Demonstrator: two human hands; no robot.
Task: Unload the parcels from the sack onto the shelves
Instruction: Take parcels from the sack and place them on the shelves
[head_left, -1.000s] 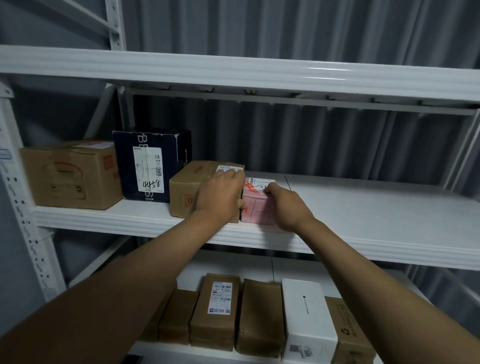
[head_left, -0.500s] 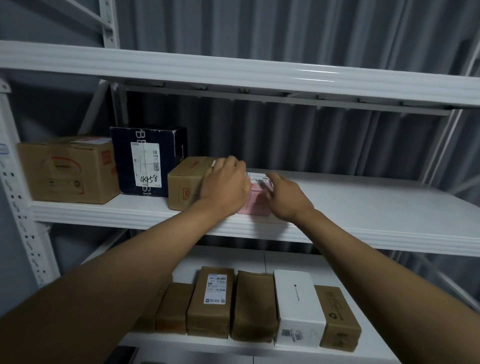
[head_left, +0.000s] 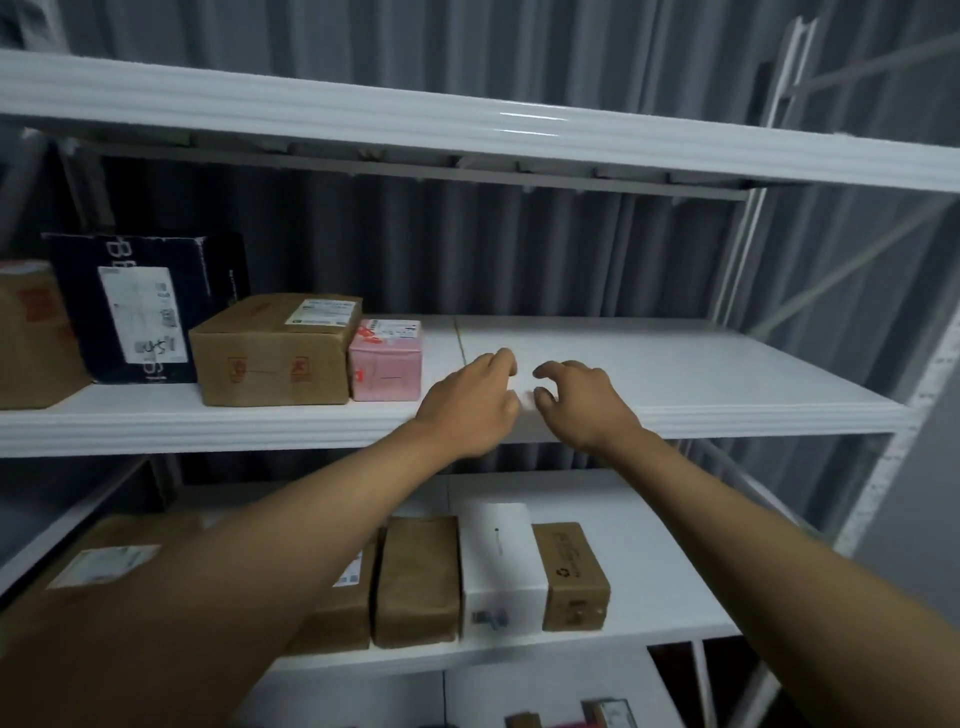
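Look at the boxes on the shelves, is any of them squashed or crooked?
Nothing stands out. The pink parcel sits snug beside the brown box on the middle shelf, and the lower row stands tidy. Both hands are empty.

A single wide-angle view comes from the person's head, facing forward at a white shelving rack close in front. The middle shelf (head_left: 675, 384) sits at about the height of the view's centre, its top seen from slightly above, while the upper shelf (head_left: 467, 124) is seen from below. The lower shelf (head_left: 644, 525) is looked down on. Both forearms reach in from the bottom edge, and straight rails bow toward the frame's edges.
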